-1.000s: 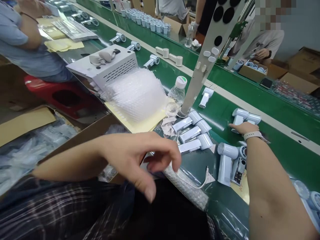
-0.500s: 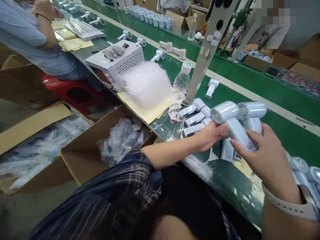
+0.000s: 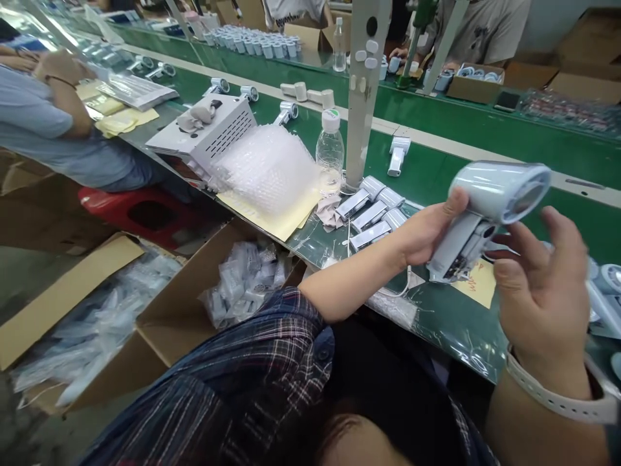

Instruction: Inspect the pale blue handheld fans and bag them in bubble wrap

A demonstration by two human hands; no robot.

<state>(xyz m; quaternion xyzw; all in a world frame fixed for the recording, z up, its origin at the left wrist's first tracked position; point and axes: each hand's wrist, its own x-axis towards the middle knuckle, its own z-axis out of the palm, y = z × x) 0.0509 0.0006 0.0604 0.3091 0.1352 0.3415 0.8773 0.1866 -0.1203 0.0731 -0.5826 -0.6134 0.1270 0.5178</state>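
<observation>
My left hand (image 3: 429, 230) is closed round a light blue fan-like device (image 3: 490, 191), its thumb on the round head. The device is raised over the bench, head up, with small inner parts showing at the open lower side of its handle. Just right of it, my right hand (image 3: 543, 285) is apart from the handle, fingers spread and nothing in them. Several similar devices (image 3: 371, 213) lie in a row left of my left hand, and more (image 3: 606, 291) lie at the right edge. A yellow note (image 3: 480, 285) with red writing lies under the raised device.
A metal post (image 3: 361, 97) rises behind a water bottle (image 3: 330, 152). Bubble wrap (image 3: 272, 168) and a white metal box (image 3: 204, 133) sit further left. Open cartons (image 3: 150, 343) of bagged parts stand below the bench edge. A person (image 3: 53, 110) sits at the left.
My left hand has lifted a device, now turned with its head to the right. My right hand has let go of the device it held and opened. The view has shifted to the right.
</observation>
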